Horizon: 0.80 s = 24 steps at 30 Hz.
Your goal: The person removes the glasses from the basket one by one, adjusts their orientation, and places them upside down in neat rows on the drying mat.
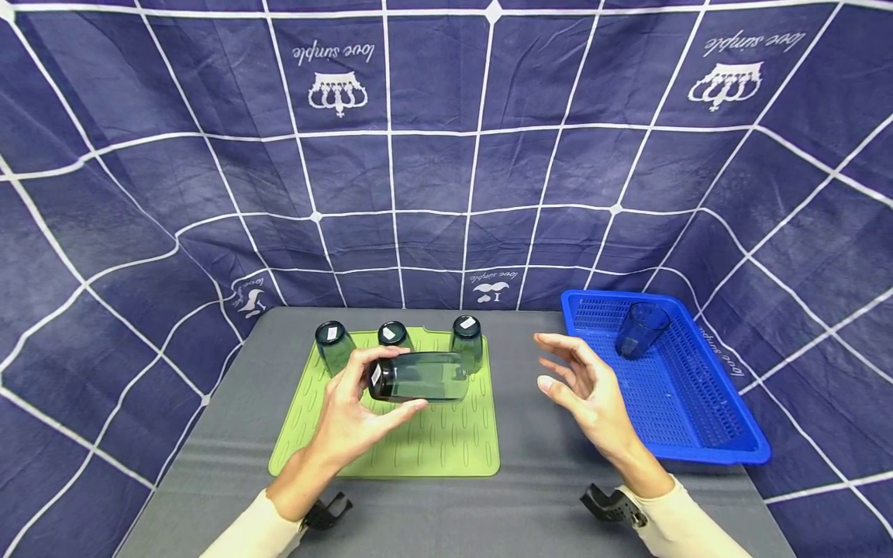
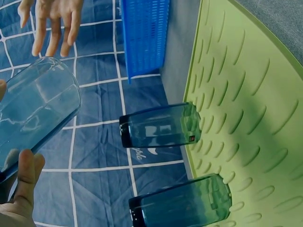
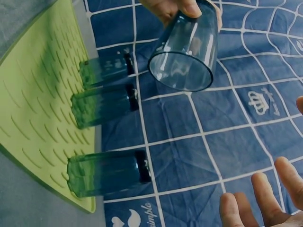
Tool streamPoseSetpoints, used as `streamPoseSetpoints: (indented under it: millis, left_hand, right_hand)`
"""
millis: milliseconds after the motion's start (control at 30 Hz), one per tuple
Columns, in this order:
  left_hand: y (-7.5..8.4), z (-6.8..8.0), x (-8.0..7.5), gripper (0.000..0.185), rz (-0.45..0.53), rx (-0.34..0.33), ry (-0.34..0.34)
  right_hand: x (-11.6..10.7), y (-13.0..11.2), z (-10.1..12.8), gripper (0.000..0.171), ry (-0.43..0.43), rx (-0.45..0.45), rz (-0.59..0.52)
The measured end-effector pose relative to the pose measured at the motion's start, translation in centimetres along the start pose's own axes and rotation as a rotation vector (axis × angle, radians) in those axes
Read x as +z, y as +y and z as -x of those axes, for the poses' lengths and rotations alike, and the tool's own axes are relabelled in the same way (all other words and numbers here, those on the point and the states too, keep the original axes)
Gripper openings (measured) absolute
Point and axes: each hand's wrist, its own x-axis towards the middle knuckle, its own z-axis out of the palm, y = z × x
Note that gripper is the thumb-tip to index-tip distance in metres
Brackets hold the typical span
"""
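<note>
Cream sleeves and black wrist mounts sit nearest, at the bottom edge of the head view.

Item 1: dark tinted tumbler, lying on its side in the air above the green drying mat, base with white sticker toward the person's left, open mouth toward the right. Held by the left hand, fingers curled over the top and thumb beneath, gripping the base end.

Item 2: right hand, holding nothing, fingers spread and loosely bent, palm turned toward the tumbler, hovering above the grey table between mat and basket, apart from the tumbler's mouth.

Item 3: three matching tumblers, upside down in a row along the mat's far edge, each with a white sticker on its base.

Item 4: blue plastic basket, on the table at the right, well apart from the mat, holding one blue tumbler at its far end.

Item 5: navy grid-patterned cloth, backdrop behind and beside the table.
</note>
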Motion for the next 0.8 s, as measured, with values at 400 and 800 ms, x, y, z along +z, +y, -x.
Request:
streamPoseSetpoints:
  millis: [400, 800]
  left_hand:
    - [-0.2, 0.2, -1.3, 0.083, -0.037, 0.013, 0.025]
    - [-0.4, 0.3, -2.3, 0.087, -0.091, 0.029, 0.043]
  right_hand:
    - [-1.5, 0.0, -0.1, 0.058, 0.040, -0.056, -0.025]
    - [-2.8, -0.1, 0.1, 0.058, 0.063, -0.069, 0.016]
